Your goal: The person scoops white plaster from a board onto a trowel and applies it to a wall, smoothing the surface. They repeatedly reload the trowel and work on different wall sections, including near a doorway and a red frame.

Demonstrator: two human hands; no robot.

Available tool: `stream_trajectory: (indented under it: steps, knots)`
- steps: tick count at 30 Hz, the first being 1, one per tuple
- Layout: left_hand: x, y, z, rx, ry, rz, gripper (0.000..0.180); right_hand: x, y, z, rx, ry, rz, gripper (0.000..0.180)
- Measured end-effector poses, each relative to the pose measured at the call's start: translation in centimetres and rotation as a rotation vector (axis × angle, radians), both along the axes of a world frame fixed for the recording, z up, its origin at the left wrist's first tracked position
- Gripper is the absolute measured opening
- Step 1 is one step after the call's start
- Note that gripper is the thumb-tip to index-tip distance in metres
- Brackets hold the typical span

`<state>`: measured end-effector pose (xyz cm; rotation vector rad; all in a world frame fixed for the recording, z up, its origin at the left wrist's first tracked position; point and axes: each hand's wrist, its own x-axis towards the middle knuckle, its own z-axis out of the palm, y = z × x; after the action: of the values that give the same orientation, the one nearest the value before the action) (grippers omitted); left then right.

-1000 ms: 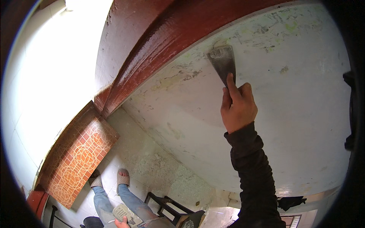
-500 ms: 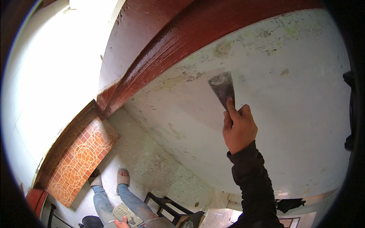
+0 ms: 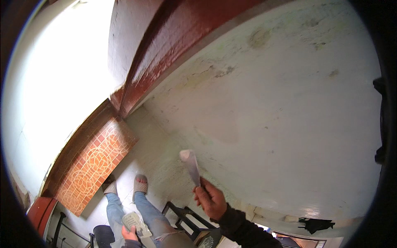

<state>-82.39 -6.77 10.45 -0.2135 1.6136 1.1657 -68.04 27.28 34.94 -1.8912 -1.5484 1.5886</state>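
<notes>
A wide, pale plaster surface (image 3: 281, 124), off-white and patchy with faint greenish stains and a few darker blotches, fills most of what I see. Along its upper left edge runs a broad, glossy beam painted dark red-brown (image 3: 173, 53), and beyond that the view bleaches out into bright light. Lower left sits a panel of orange patterned tiles (image 3: 93, 165) set in a dark brown frame, tilted across the corner of the view.

Below it another person stands in blue jeans (image 3: 144, 213) and pale slippers; a hand (image 3: 129, 234) near the lower edge, which I cannot tell whose it is, holds a flat grey pad or trowel (image 3: 134, 223). Next to the jeans is a dark metal frame (image 3: 182, 215), probably a stand or stool.

My right hand (image 3: 211, 200), coming out of a black sleeve (image 3: 244, 229), is closed round the handle of a narrow metal putty knife (image 3: 191, 165). My fingers (image 3: 202, 194) wrap it tightly with the thumb pressed along the side. The blade points up and slightly left, its tip loaded with a small dab of light filler, and it stands clear of the plaster surface, low in the middle of the view.

My left hand I cannot pick out with certainty.
</notes>
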Motion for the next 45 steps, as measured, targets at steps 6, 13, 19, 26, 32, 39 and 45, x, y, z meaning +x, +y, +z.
stream_trajectory:
  steps: [6, 13, 19, 26, 32, 39, 45]
  knots:
    - [-1.2, 2.4, -1.3, 0.033, 0.046, 0.024, 0.036, 1.7, -7.6, -4.4, -0.519, 0.165, -0.064, 0.029]
    - [1.3, 1.3, -1.5, -0.034, -0.027, -0.063, 0.033, 4.1, -8.5, -7.6, -0.89, 0.49, -0.233, 0.025]
    - [2.7, 0.9, -1.4, -0.135, -0.057, -0.095, 0.032, 6.0, -8.5, -8.9, -0.873, 0.451, -0.288, 0.022]
    - [1.4, 1.5, -0.6, -0.161, 0.122, -0.247, 0.032, 5.8, -10.2, -9.2, -0.885, 0.461, -0.318, 0.026]
    - [-1.4, 3.9, 2.0, -0.266, 0.198, -0.369, 0.03, 4.5, -11.8, -8.1, -0.861, 0.502, -0.322, 0.027]
    - [-6.6, 14.3, 11.6, 0.087, 0.377, -0.584, 0.028, 3.1, -12.3, -0.8, -0.622, 0.556, -0.315, 0.025]
    - [-8.7, 24.3, 27.8, 0.406, 0.161, -0.536, 0.025, 1.3, -13.1, 10.8, -0.252, 0.666, -0.335, 0.023]
